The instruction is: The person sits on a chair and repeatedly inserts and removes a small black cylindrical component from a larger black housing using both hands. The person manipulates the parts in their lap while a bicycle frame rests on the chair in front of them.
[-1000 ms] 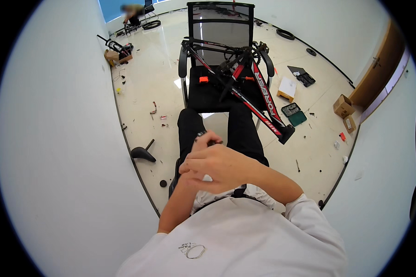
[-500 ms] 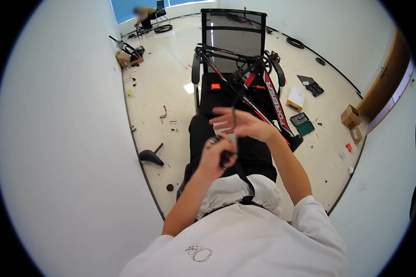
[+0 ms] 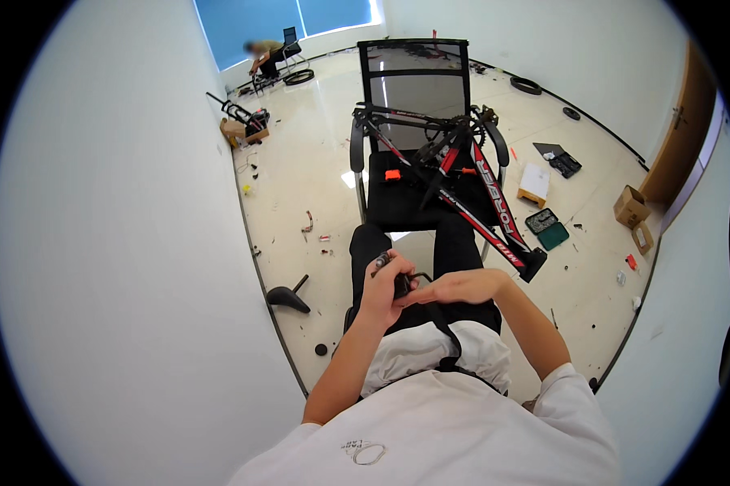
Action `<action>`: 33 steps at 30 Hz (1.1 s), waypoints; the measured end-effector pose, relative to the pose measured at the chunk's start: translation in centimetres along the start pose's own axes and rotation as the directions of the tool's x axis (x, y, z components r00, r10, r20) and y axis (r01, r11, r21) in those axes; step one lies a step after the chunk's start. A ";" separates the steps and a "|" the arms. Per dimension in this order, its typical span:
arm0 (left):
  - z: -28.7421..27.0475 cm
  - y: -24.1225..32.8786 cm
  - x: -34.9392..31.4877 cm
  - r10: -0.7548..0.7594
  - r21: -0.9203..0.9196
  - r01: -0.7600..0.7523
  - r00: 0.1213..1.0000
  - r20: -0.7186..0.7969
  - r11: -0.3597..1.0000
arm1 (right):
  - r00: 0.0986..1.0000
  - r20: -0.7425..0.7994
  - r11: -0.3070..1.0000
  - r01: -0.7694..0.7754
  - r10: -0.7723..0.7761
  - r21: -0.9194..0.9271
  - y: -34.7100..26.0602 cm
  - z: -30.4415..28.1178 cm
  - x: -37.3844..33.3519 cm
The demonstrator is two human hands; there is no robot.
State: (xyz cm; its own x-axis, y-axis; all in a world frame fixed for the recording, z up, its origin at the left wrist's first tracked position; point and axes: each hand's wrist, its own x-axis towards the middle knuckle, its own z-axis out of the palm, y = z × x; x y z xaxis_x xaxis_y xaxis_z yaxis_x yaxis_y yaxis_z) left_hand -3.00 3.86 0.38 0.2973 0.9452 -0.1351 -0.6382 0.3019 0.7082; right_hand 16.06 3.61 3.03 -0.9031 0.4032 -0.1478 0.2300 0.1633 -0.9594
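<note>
The pale tiled floor (image 3: 316,174) runs between white walls, scattered with small parts. Facing the wearer's knees stands a black chair (image 3: 389,212) with a mesh back. Near the floor's far left corner, another person (image 3: 269,61) bends low beside a tyre (image 3: 298,77). A red and black bicycle frame (image 3: 494,197) lies aslant over the chair, its crank end toward the right armrest and its narrow end jutting past the seat's front right corner. Another tyre (image 3: 525,86) rests near the floor's far right edge, and a cardboard box (image 3: 630,206) sits by the right edge, near the door. A black saddle (image 3: 287,298) lies along the left edge. Right of the chair, a green case (image 3: 553,235) lies open.

Above the wearer's lap, the right hand (image 3: 472,285) is held flat, fingers extended, their tips meeting the left hand (image 3: 383,293). The left hand's fingers are curled firmly round a small black object (image 3: 401,283). A thin dark bent piece (image 3: 422,276) shows between the hands; whether the right hand pinches it cannot be told. An orange item (image 3: 392,175) lies toward the seat's left edge.
</note>
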 end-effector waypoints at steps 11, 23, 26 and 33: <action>1.8 -0.7 -1.8 0.263 0.120 -0.262 0.965 0.002 0.958 | 0.995 -0.057 0.909 0.099 -0.083 0.405 4.6 -0.9 0.2; 2.5 -4.2 -2.3 0.215 0.329 -0.270 0.957 0.195 0.905 | 0.866 -0.498 0.772 0.289 0.042 0.567 3.3 -2.6 1.5; 1.1 -5.4 -0.9 -0.035 0.165 0.026 0.998 0.050 0.986 | 0.883 -0.460 0.933 0.241 -0.096 0.268 -3.9 -0.6 1.3; -1.1 -1.4 0.9 -0.097 -0.098 0.099 0.995 0.024 0.990 | 0.971 -0.143 0.915 0.125 -0.192 -0.383 -2.4 7.2 -0.3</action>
State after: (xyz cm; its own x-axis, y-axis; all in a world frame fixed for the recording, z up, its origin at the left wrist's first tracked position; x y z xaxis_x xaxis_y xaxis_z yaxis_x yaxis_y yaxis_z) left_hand -2.61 4.43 -1.52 0.3751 0.9080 -0.1866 -0.6723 0.4051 0.6196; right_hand 13.20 -3.38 3.68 -0.8693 0.4886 0.0747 0.2368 0.5444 -0.8047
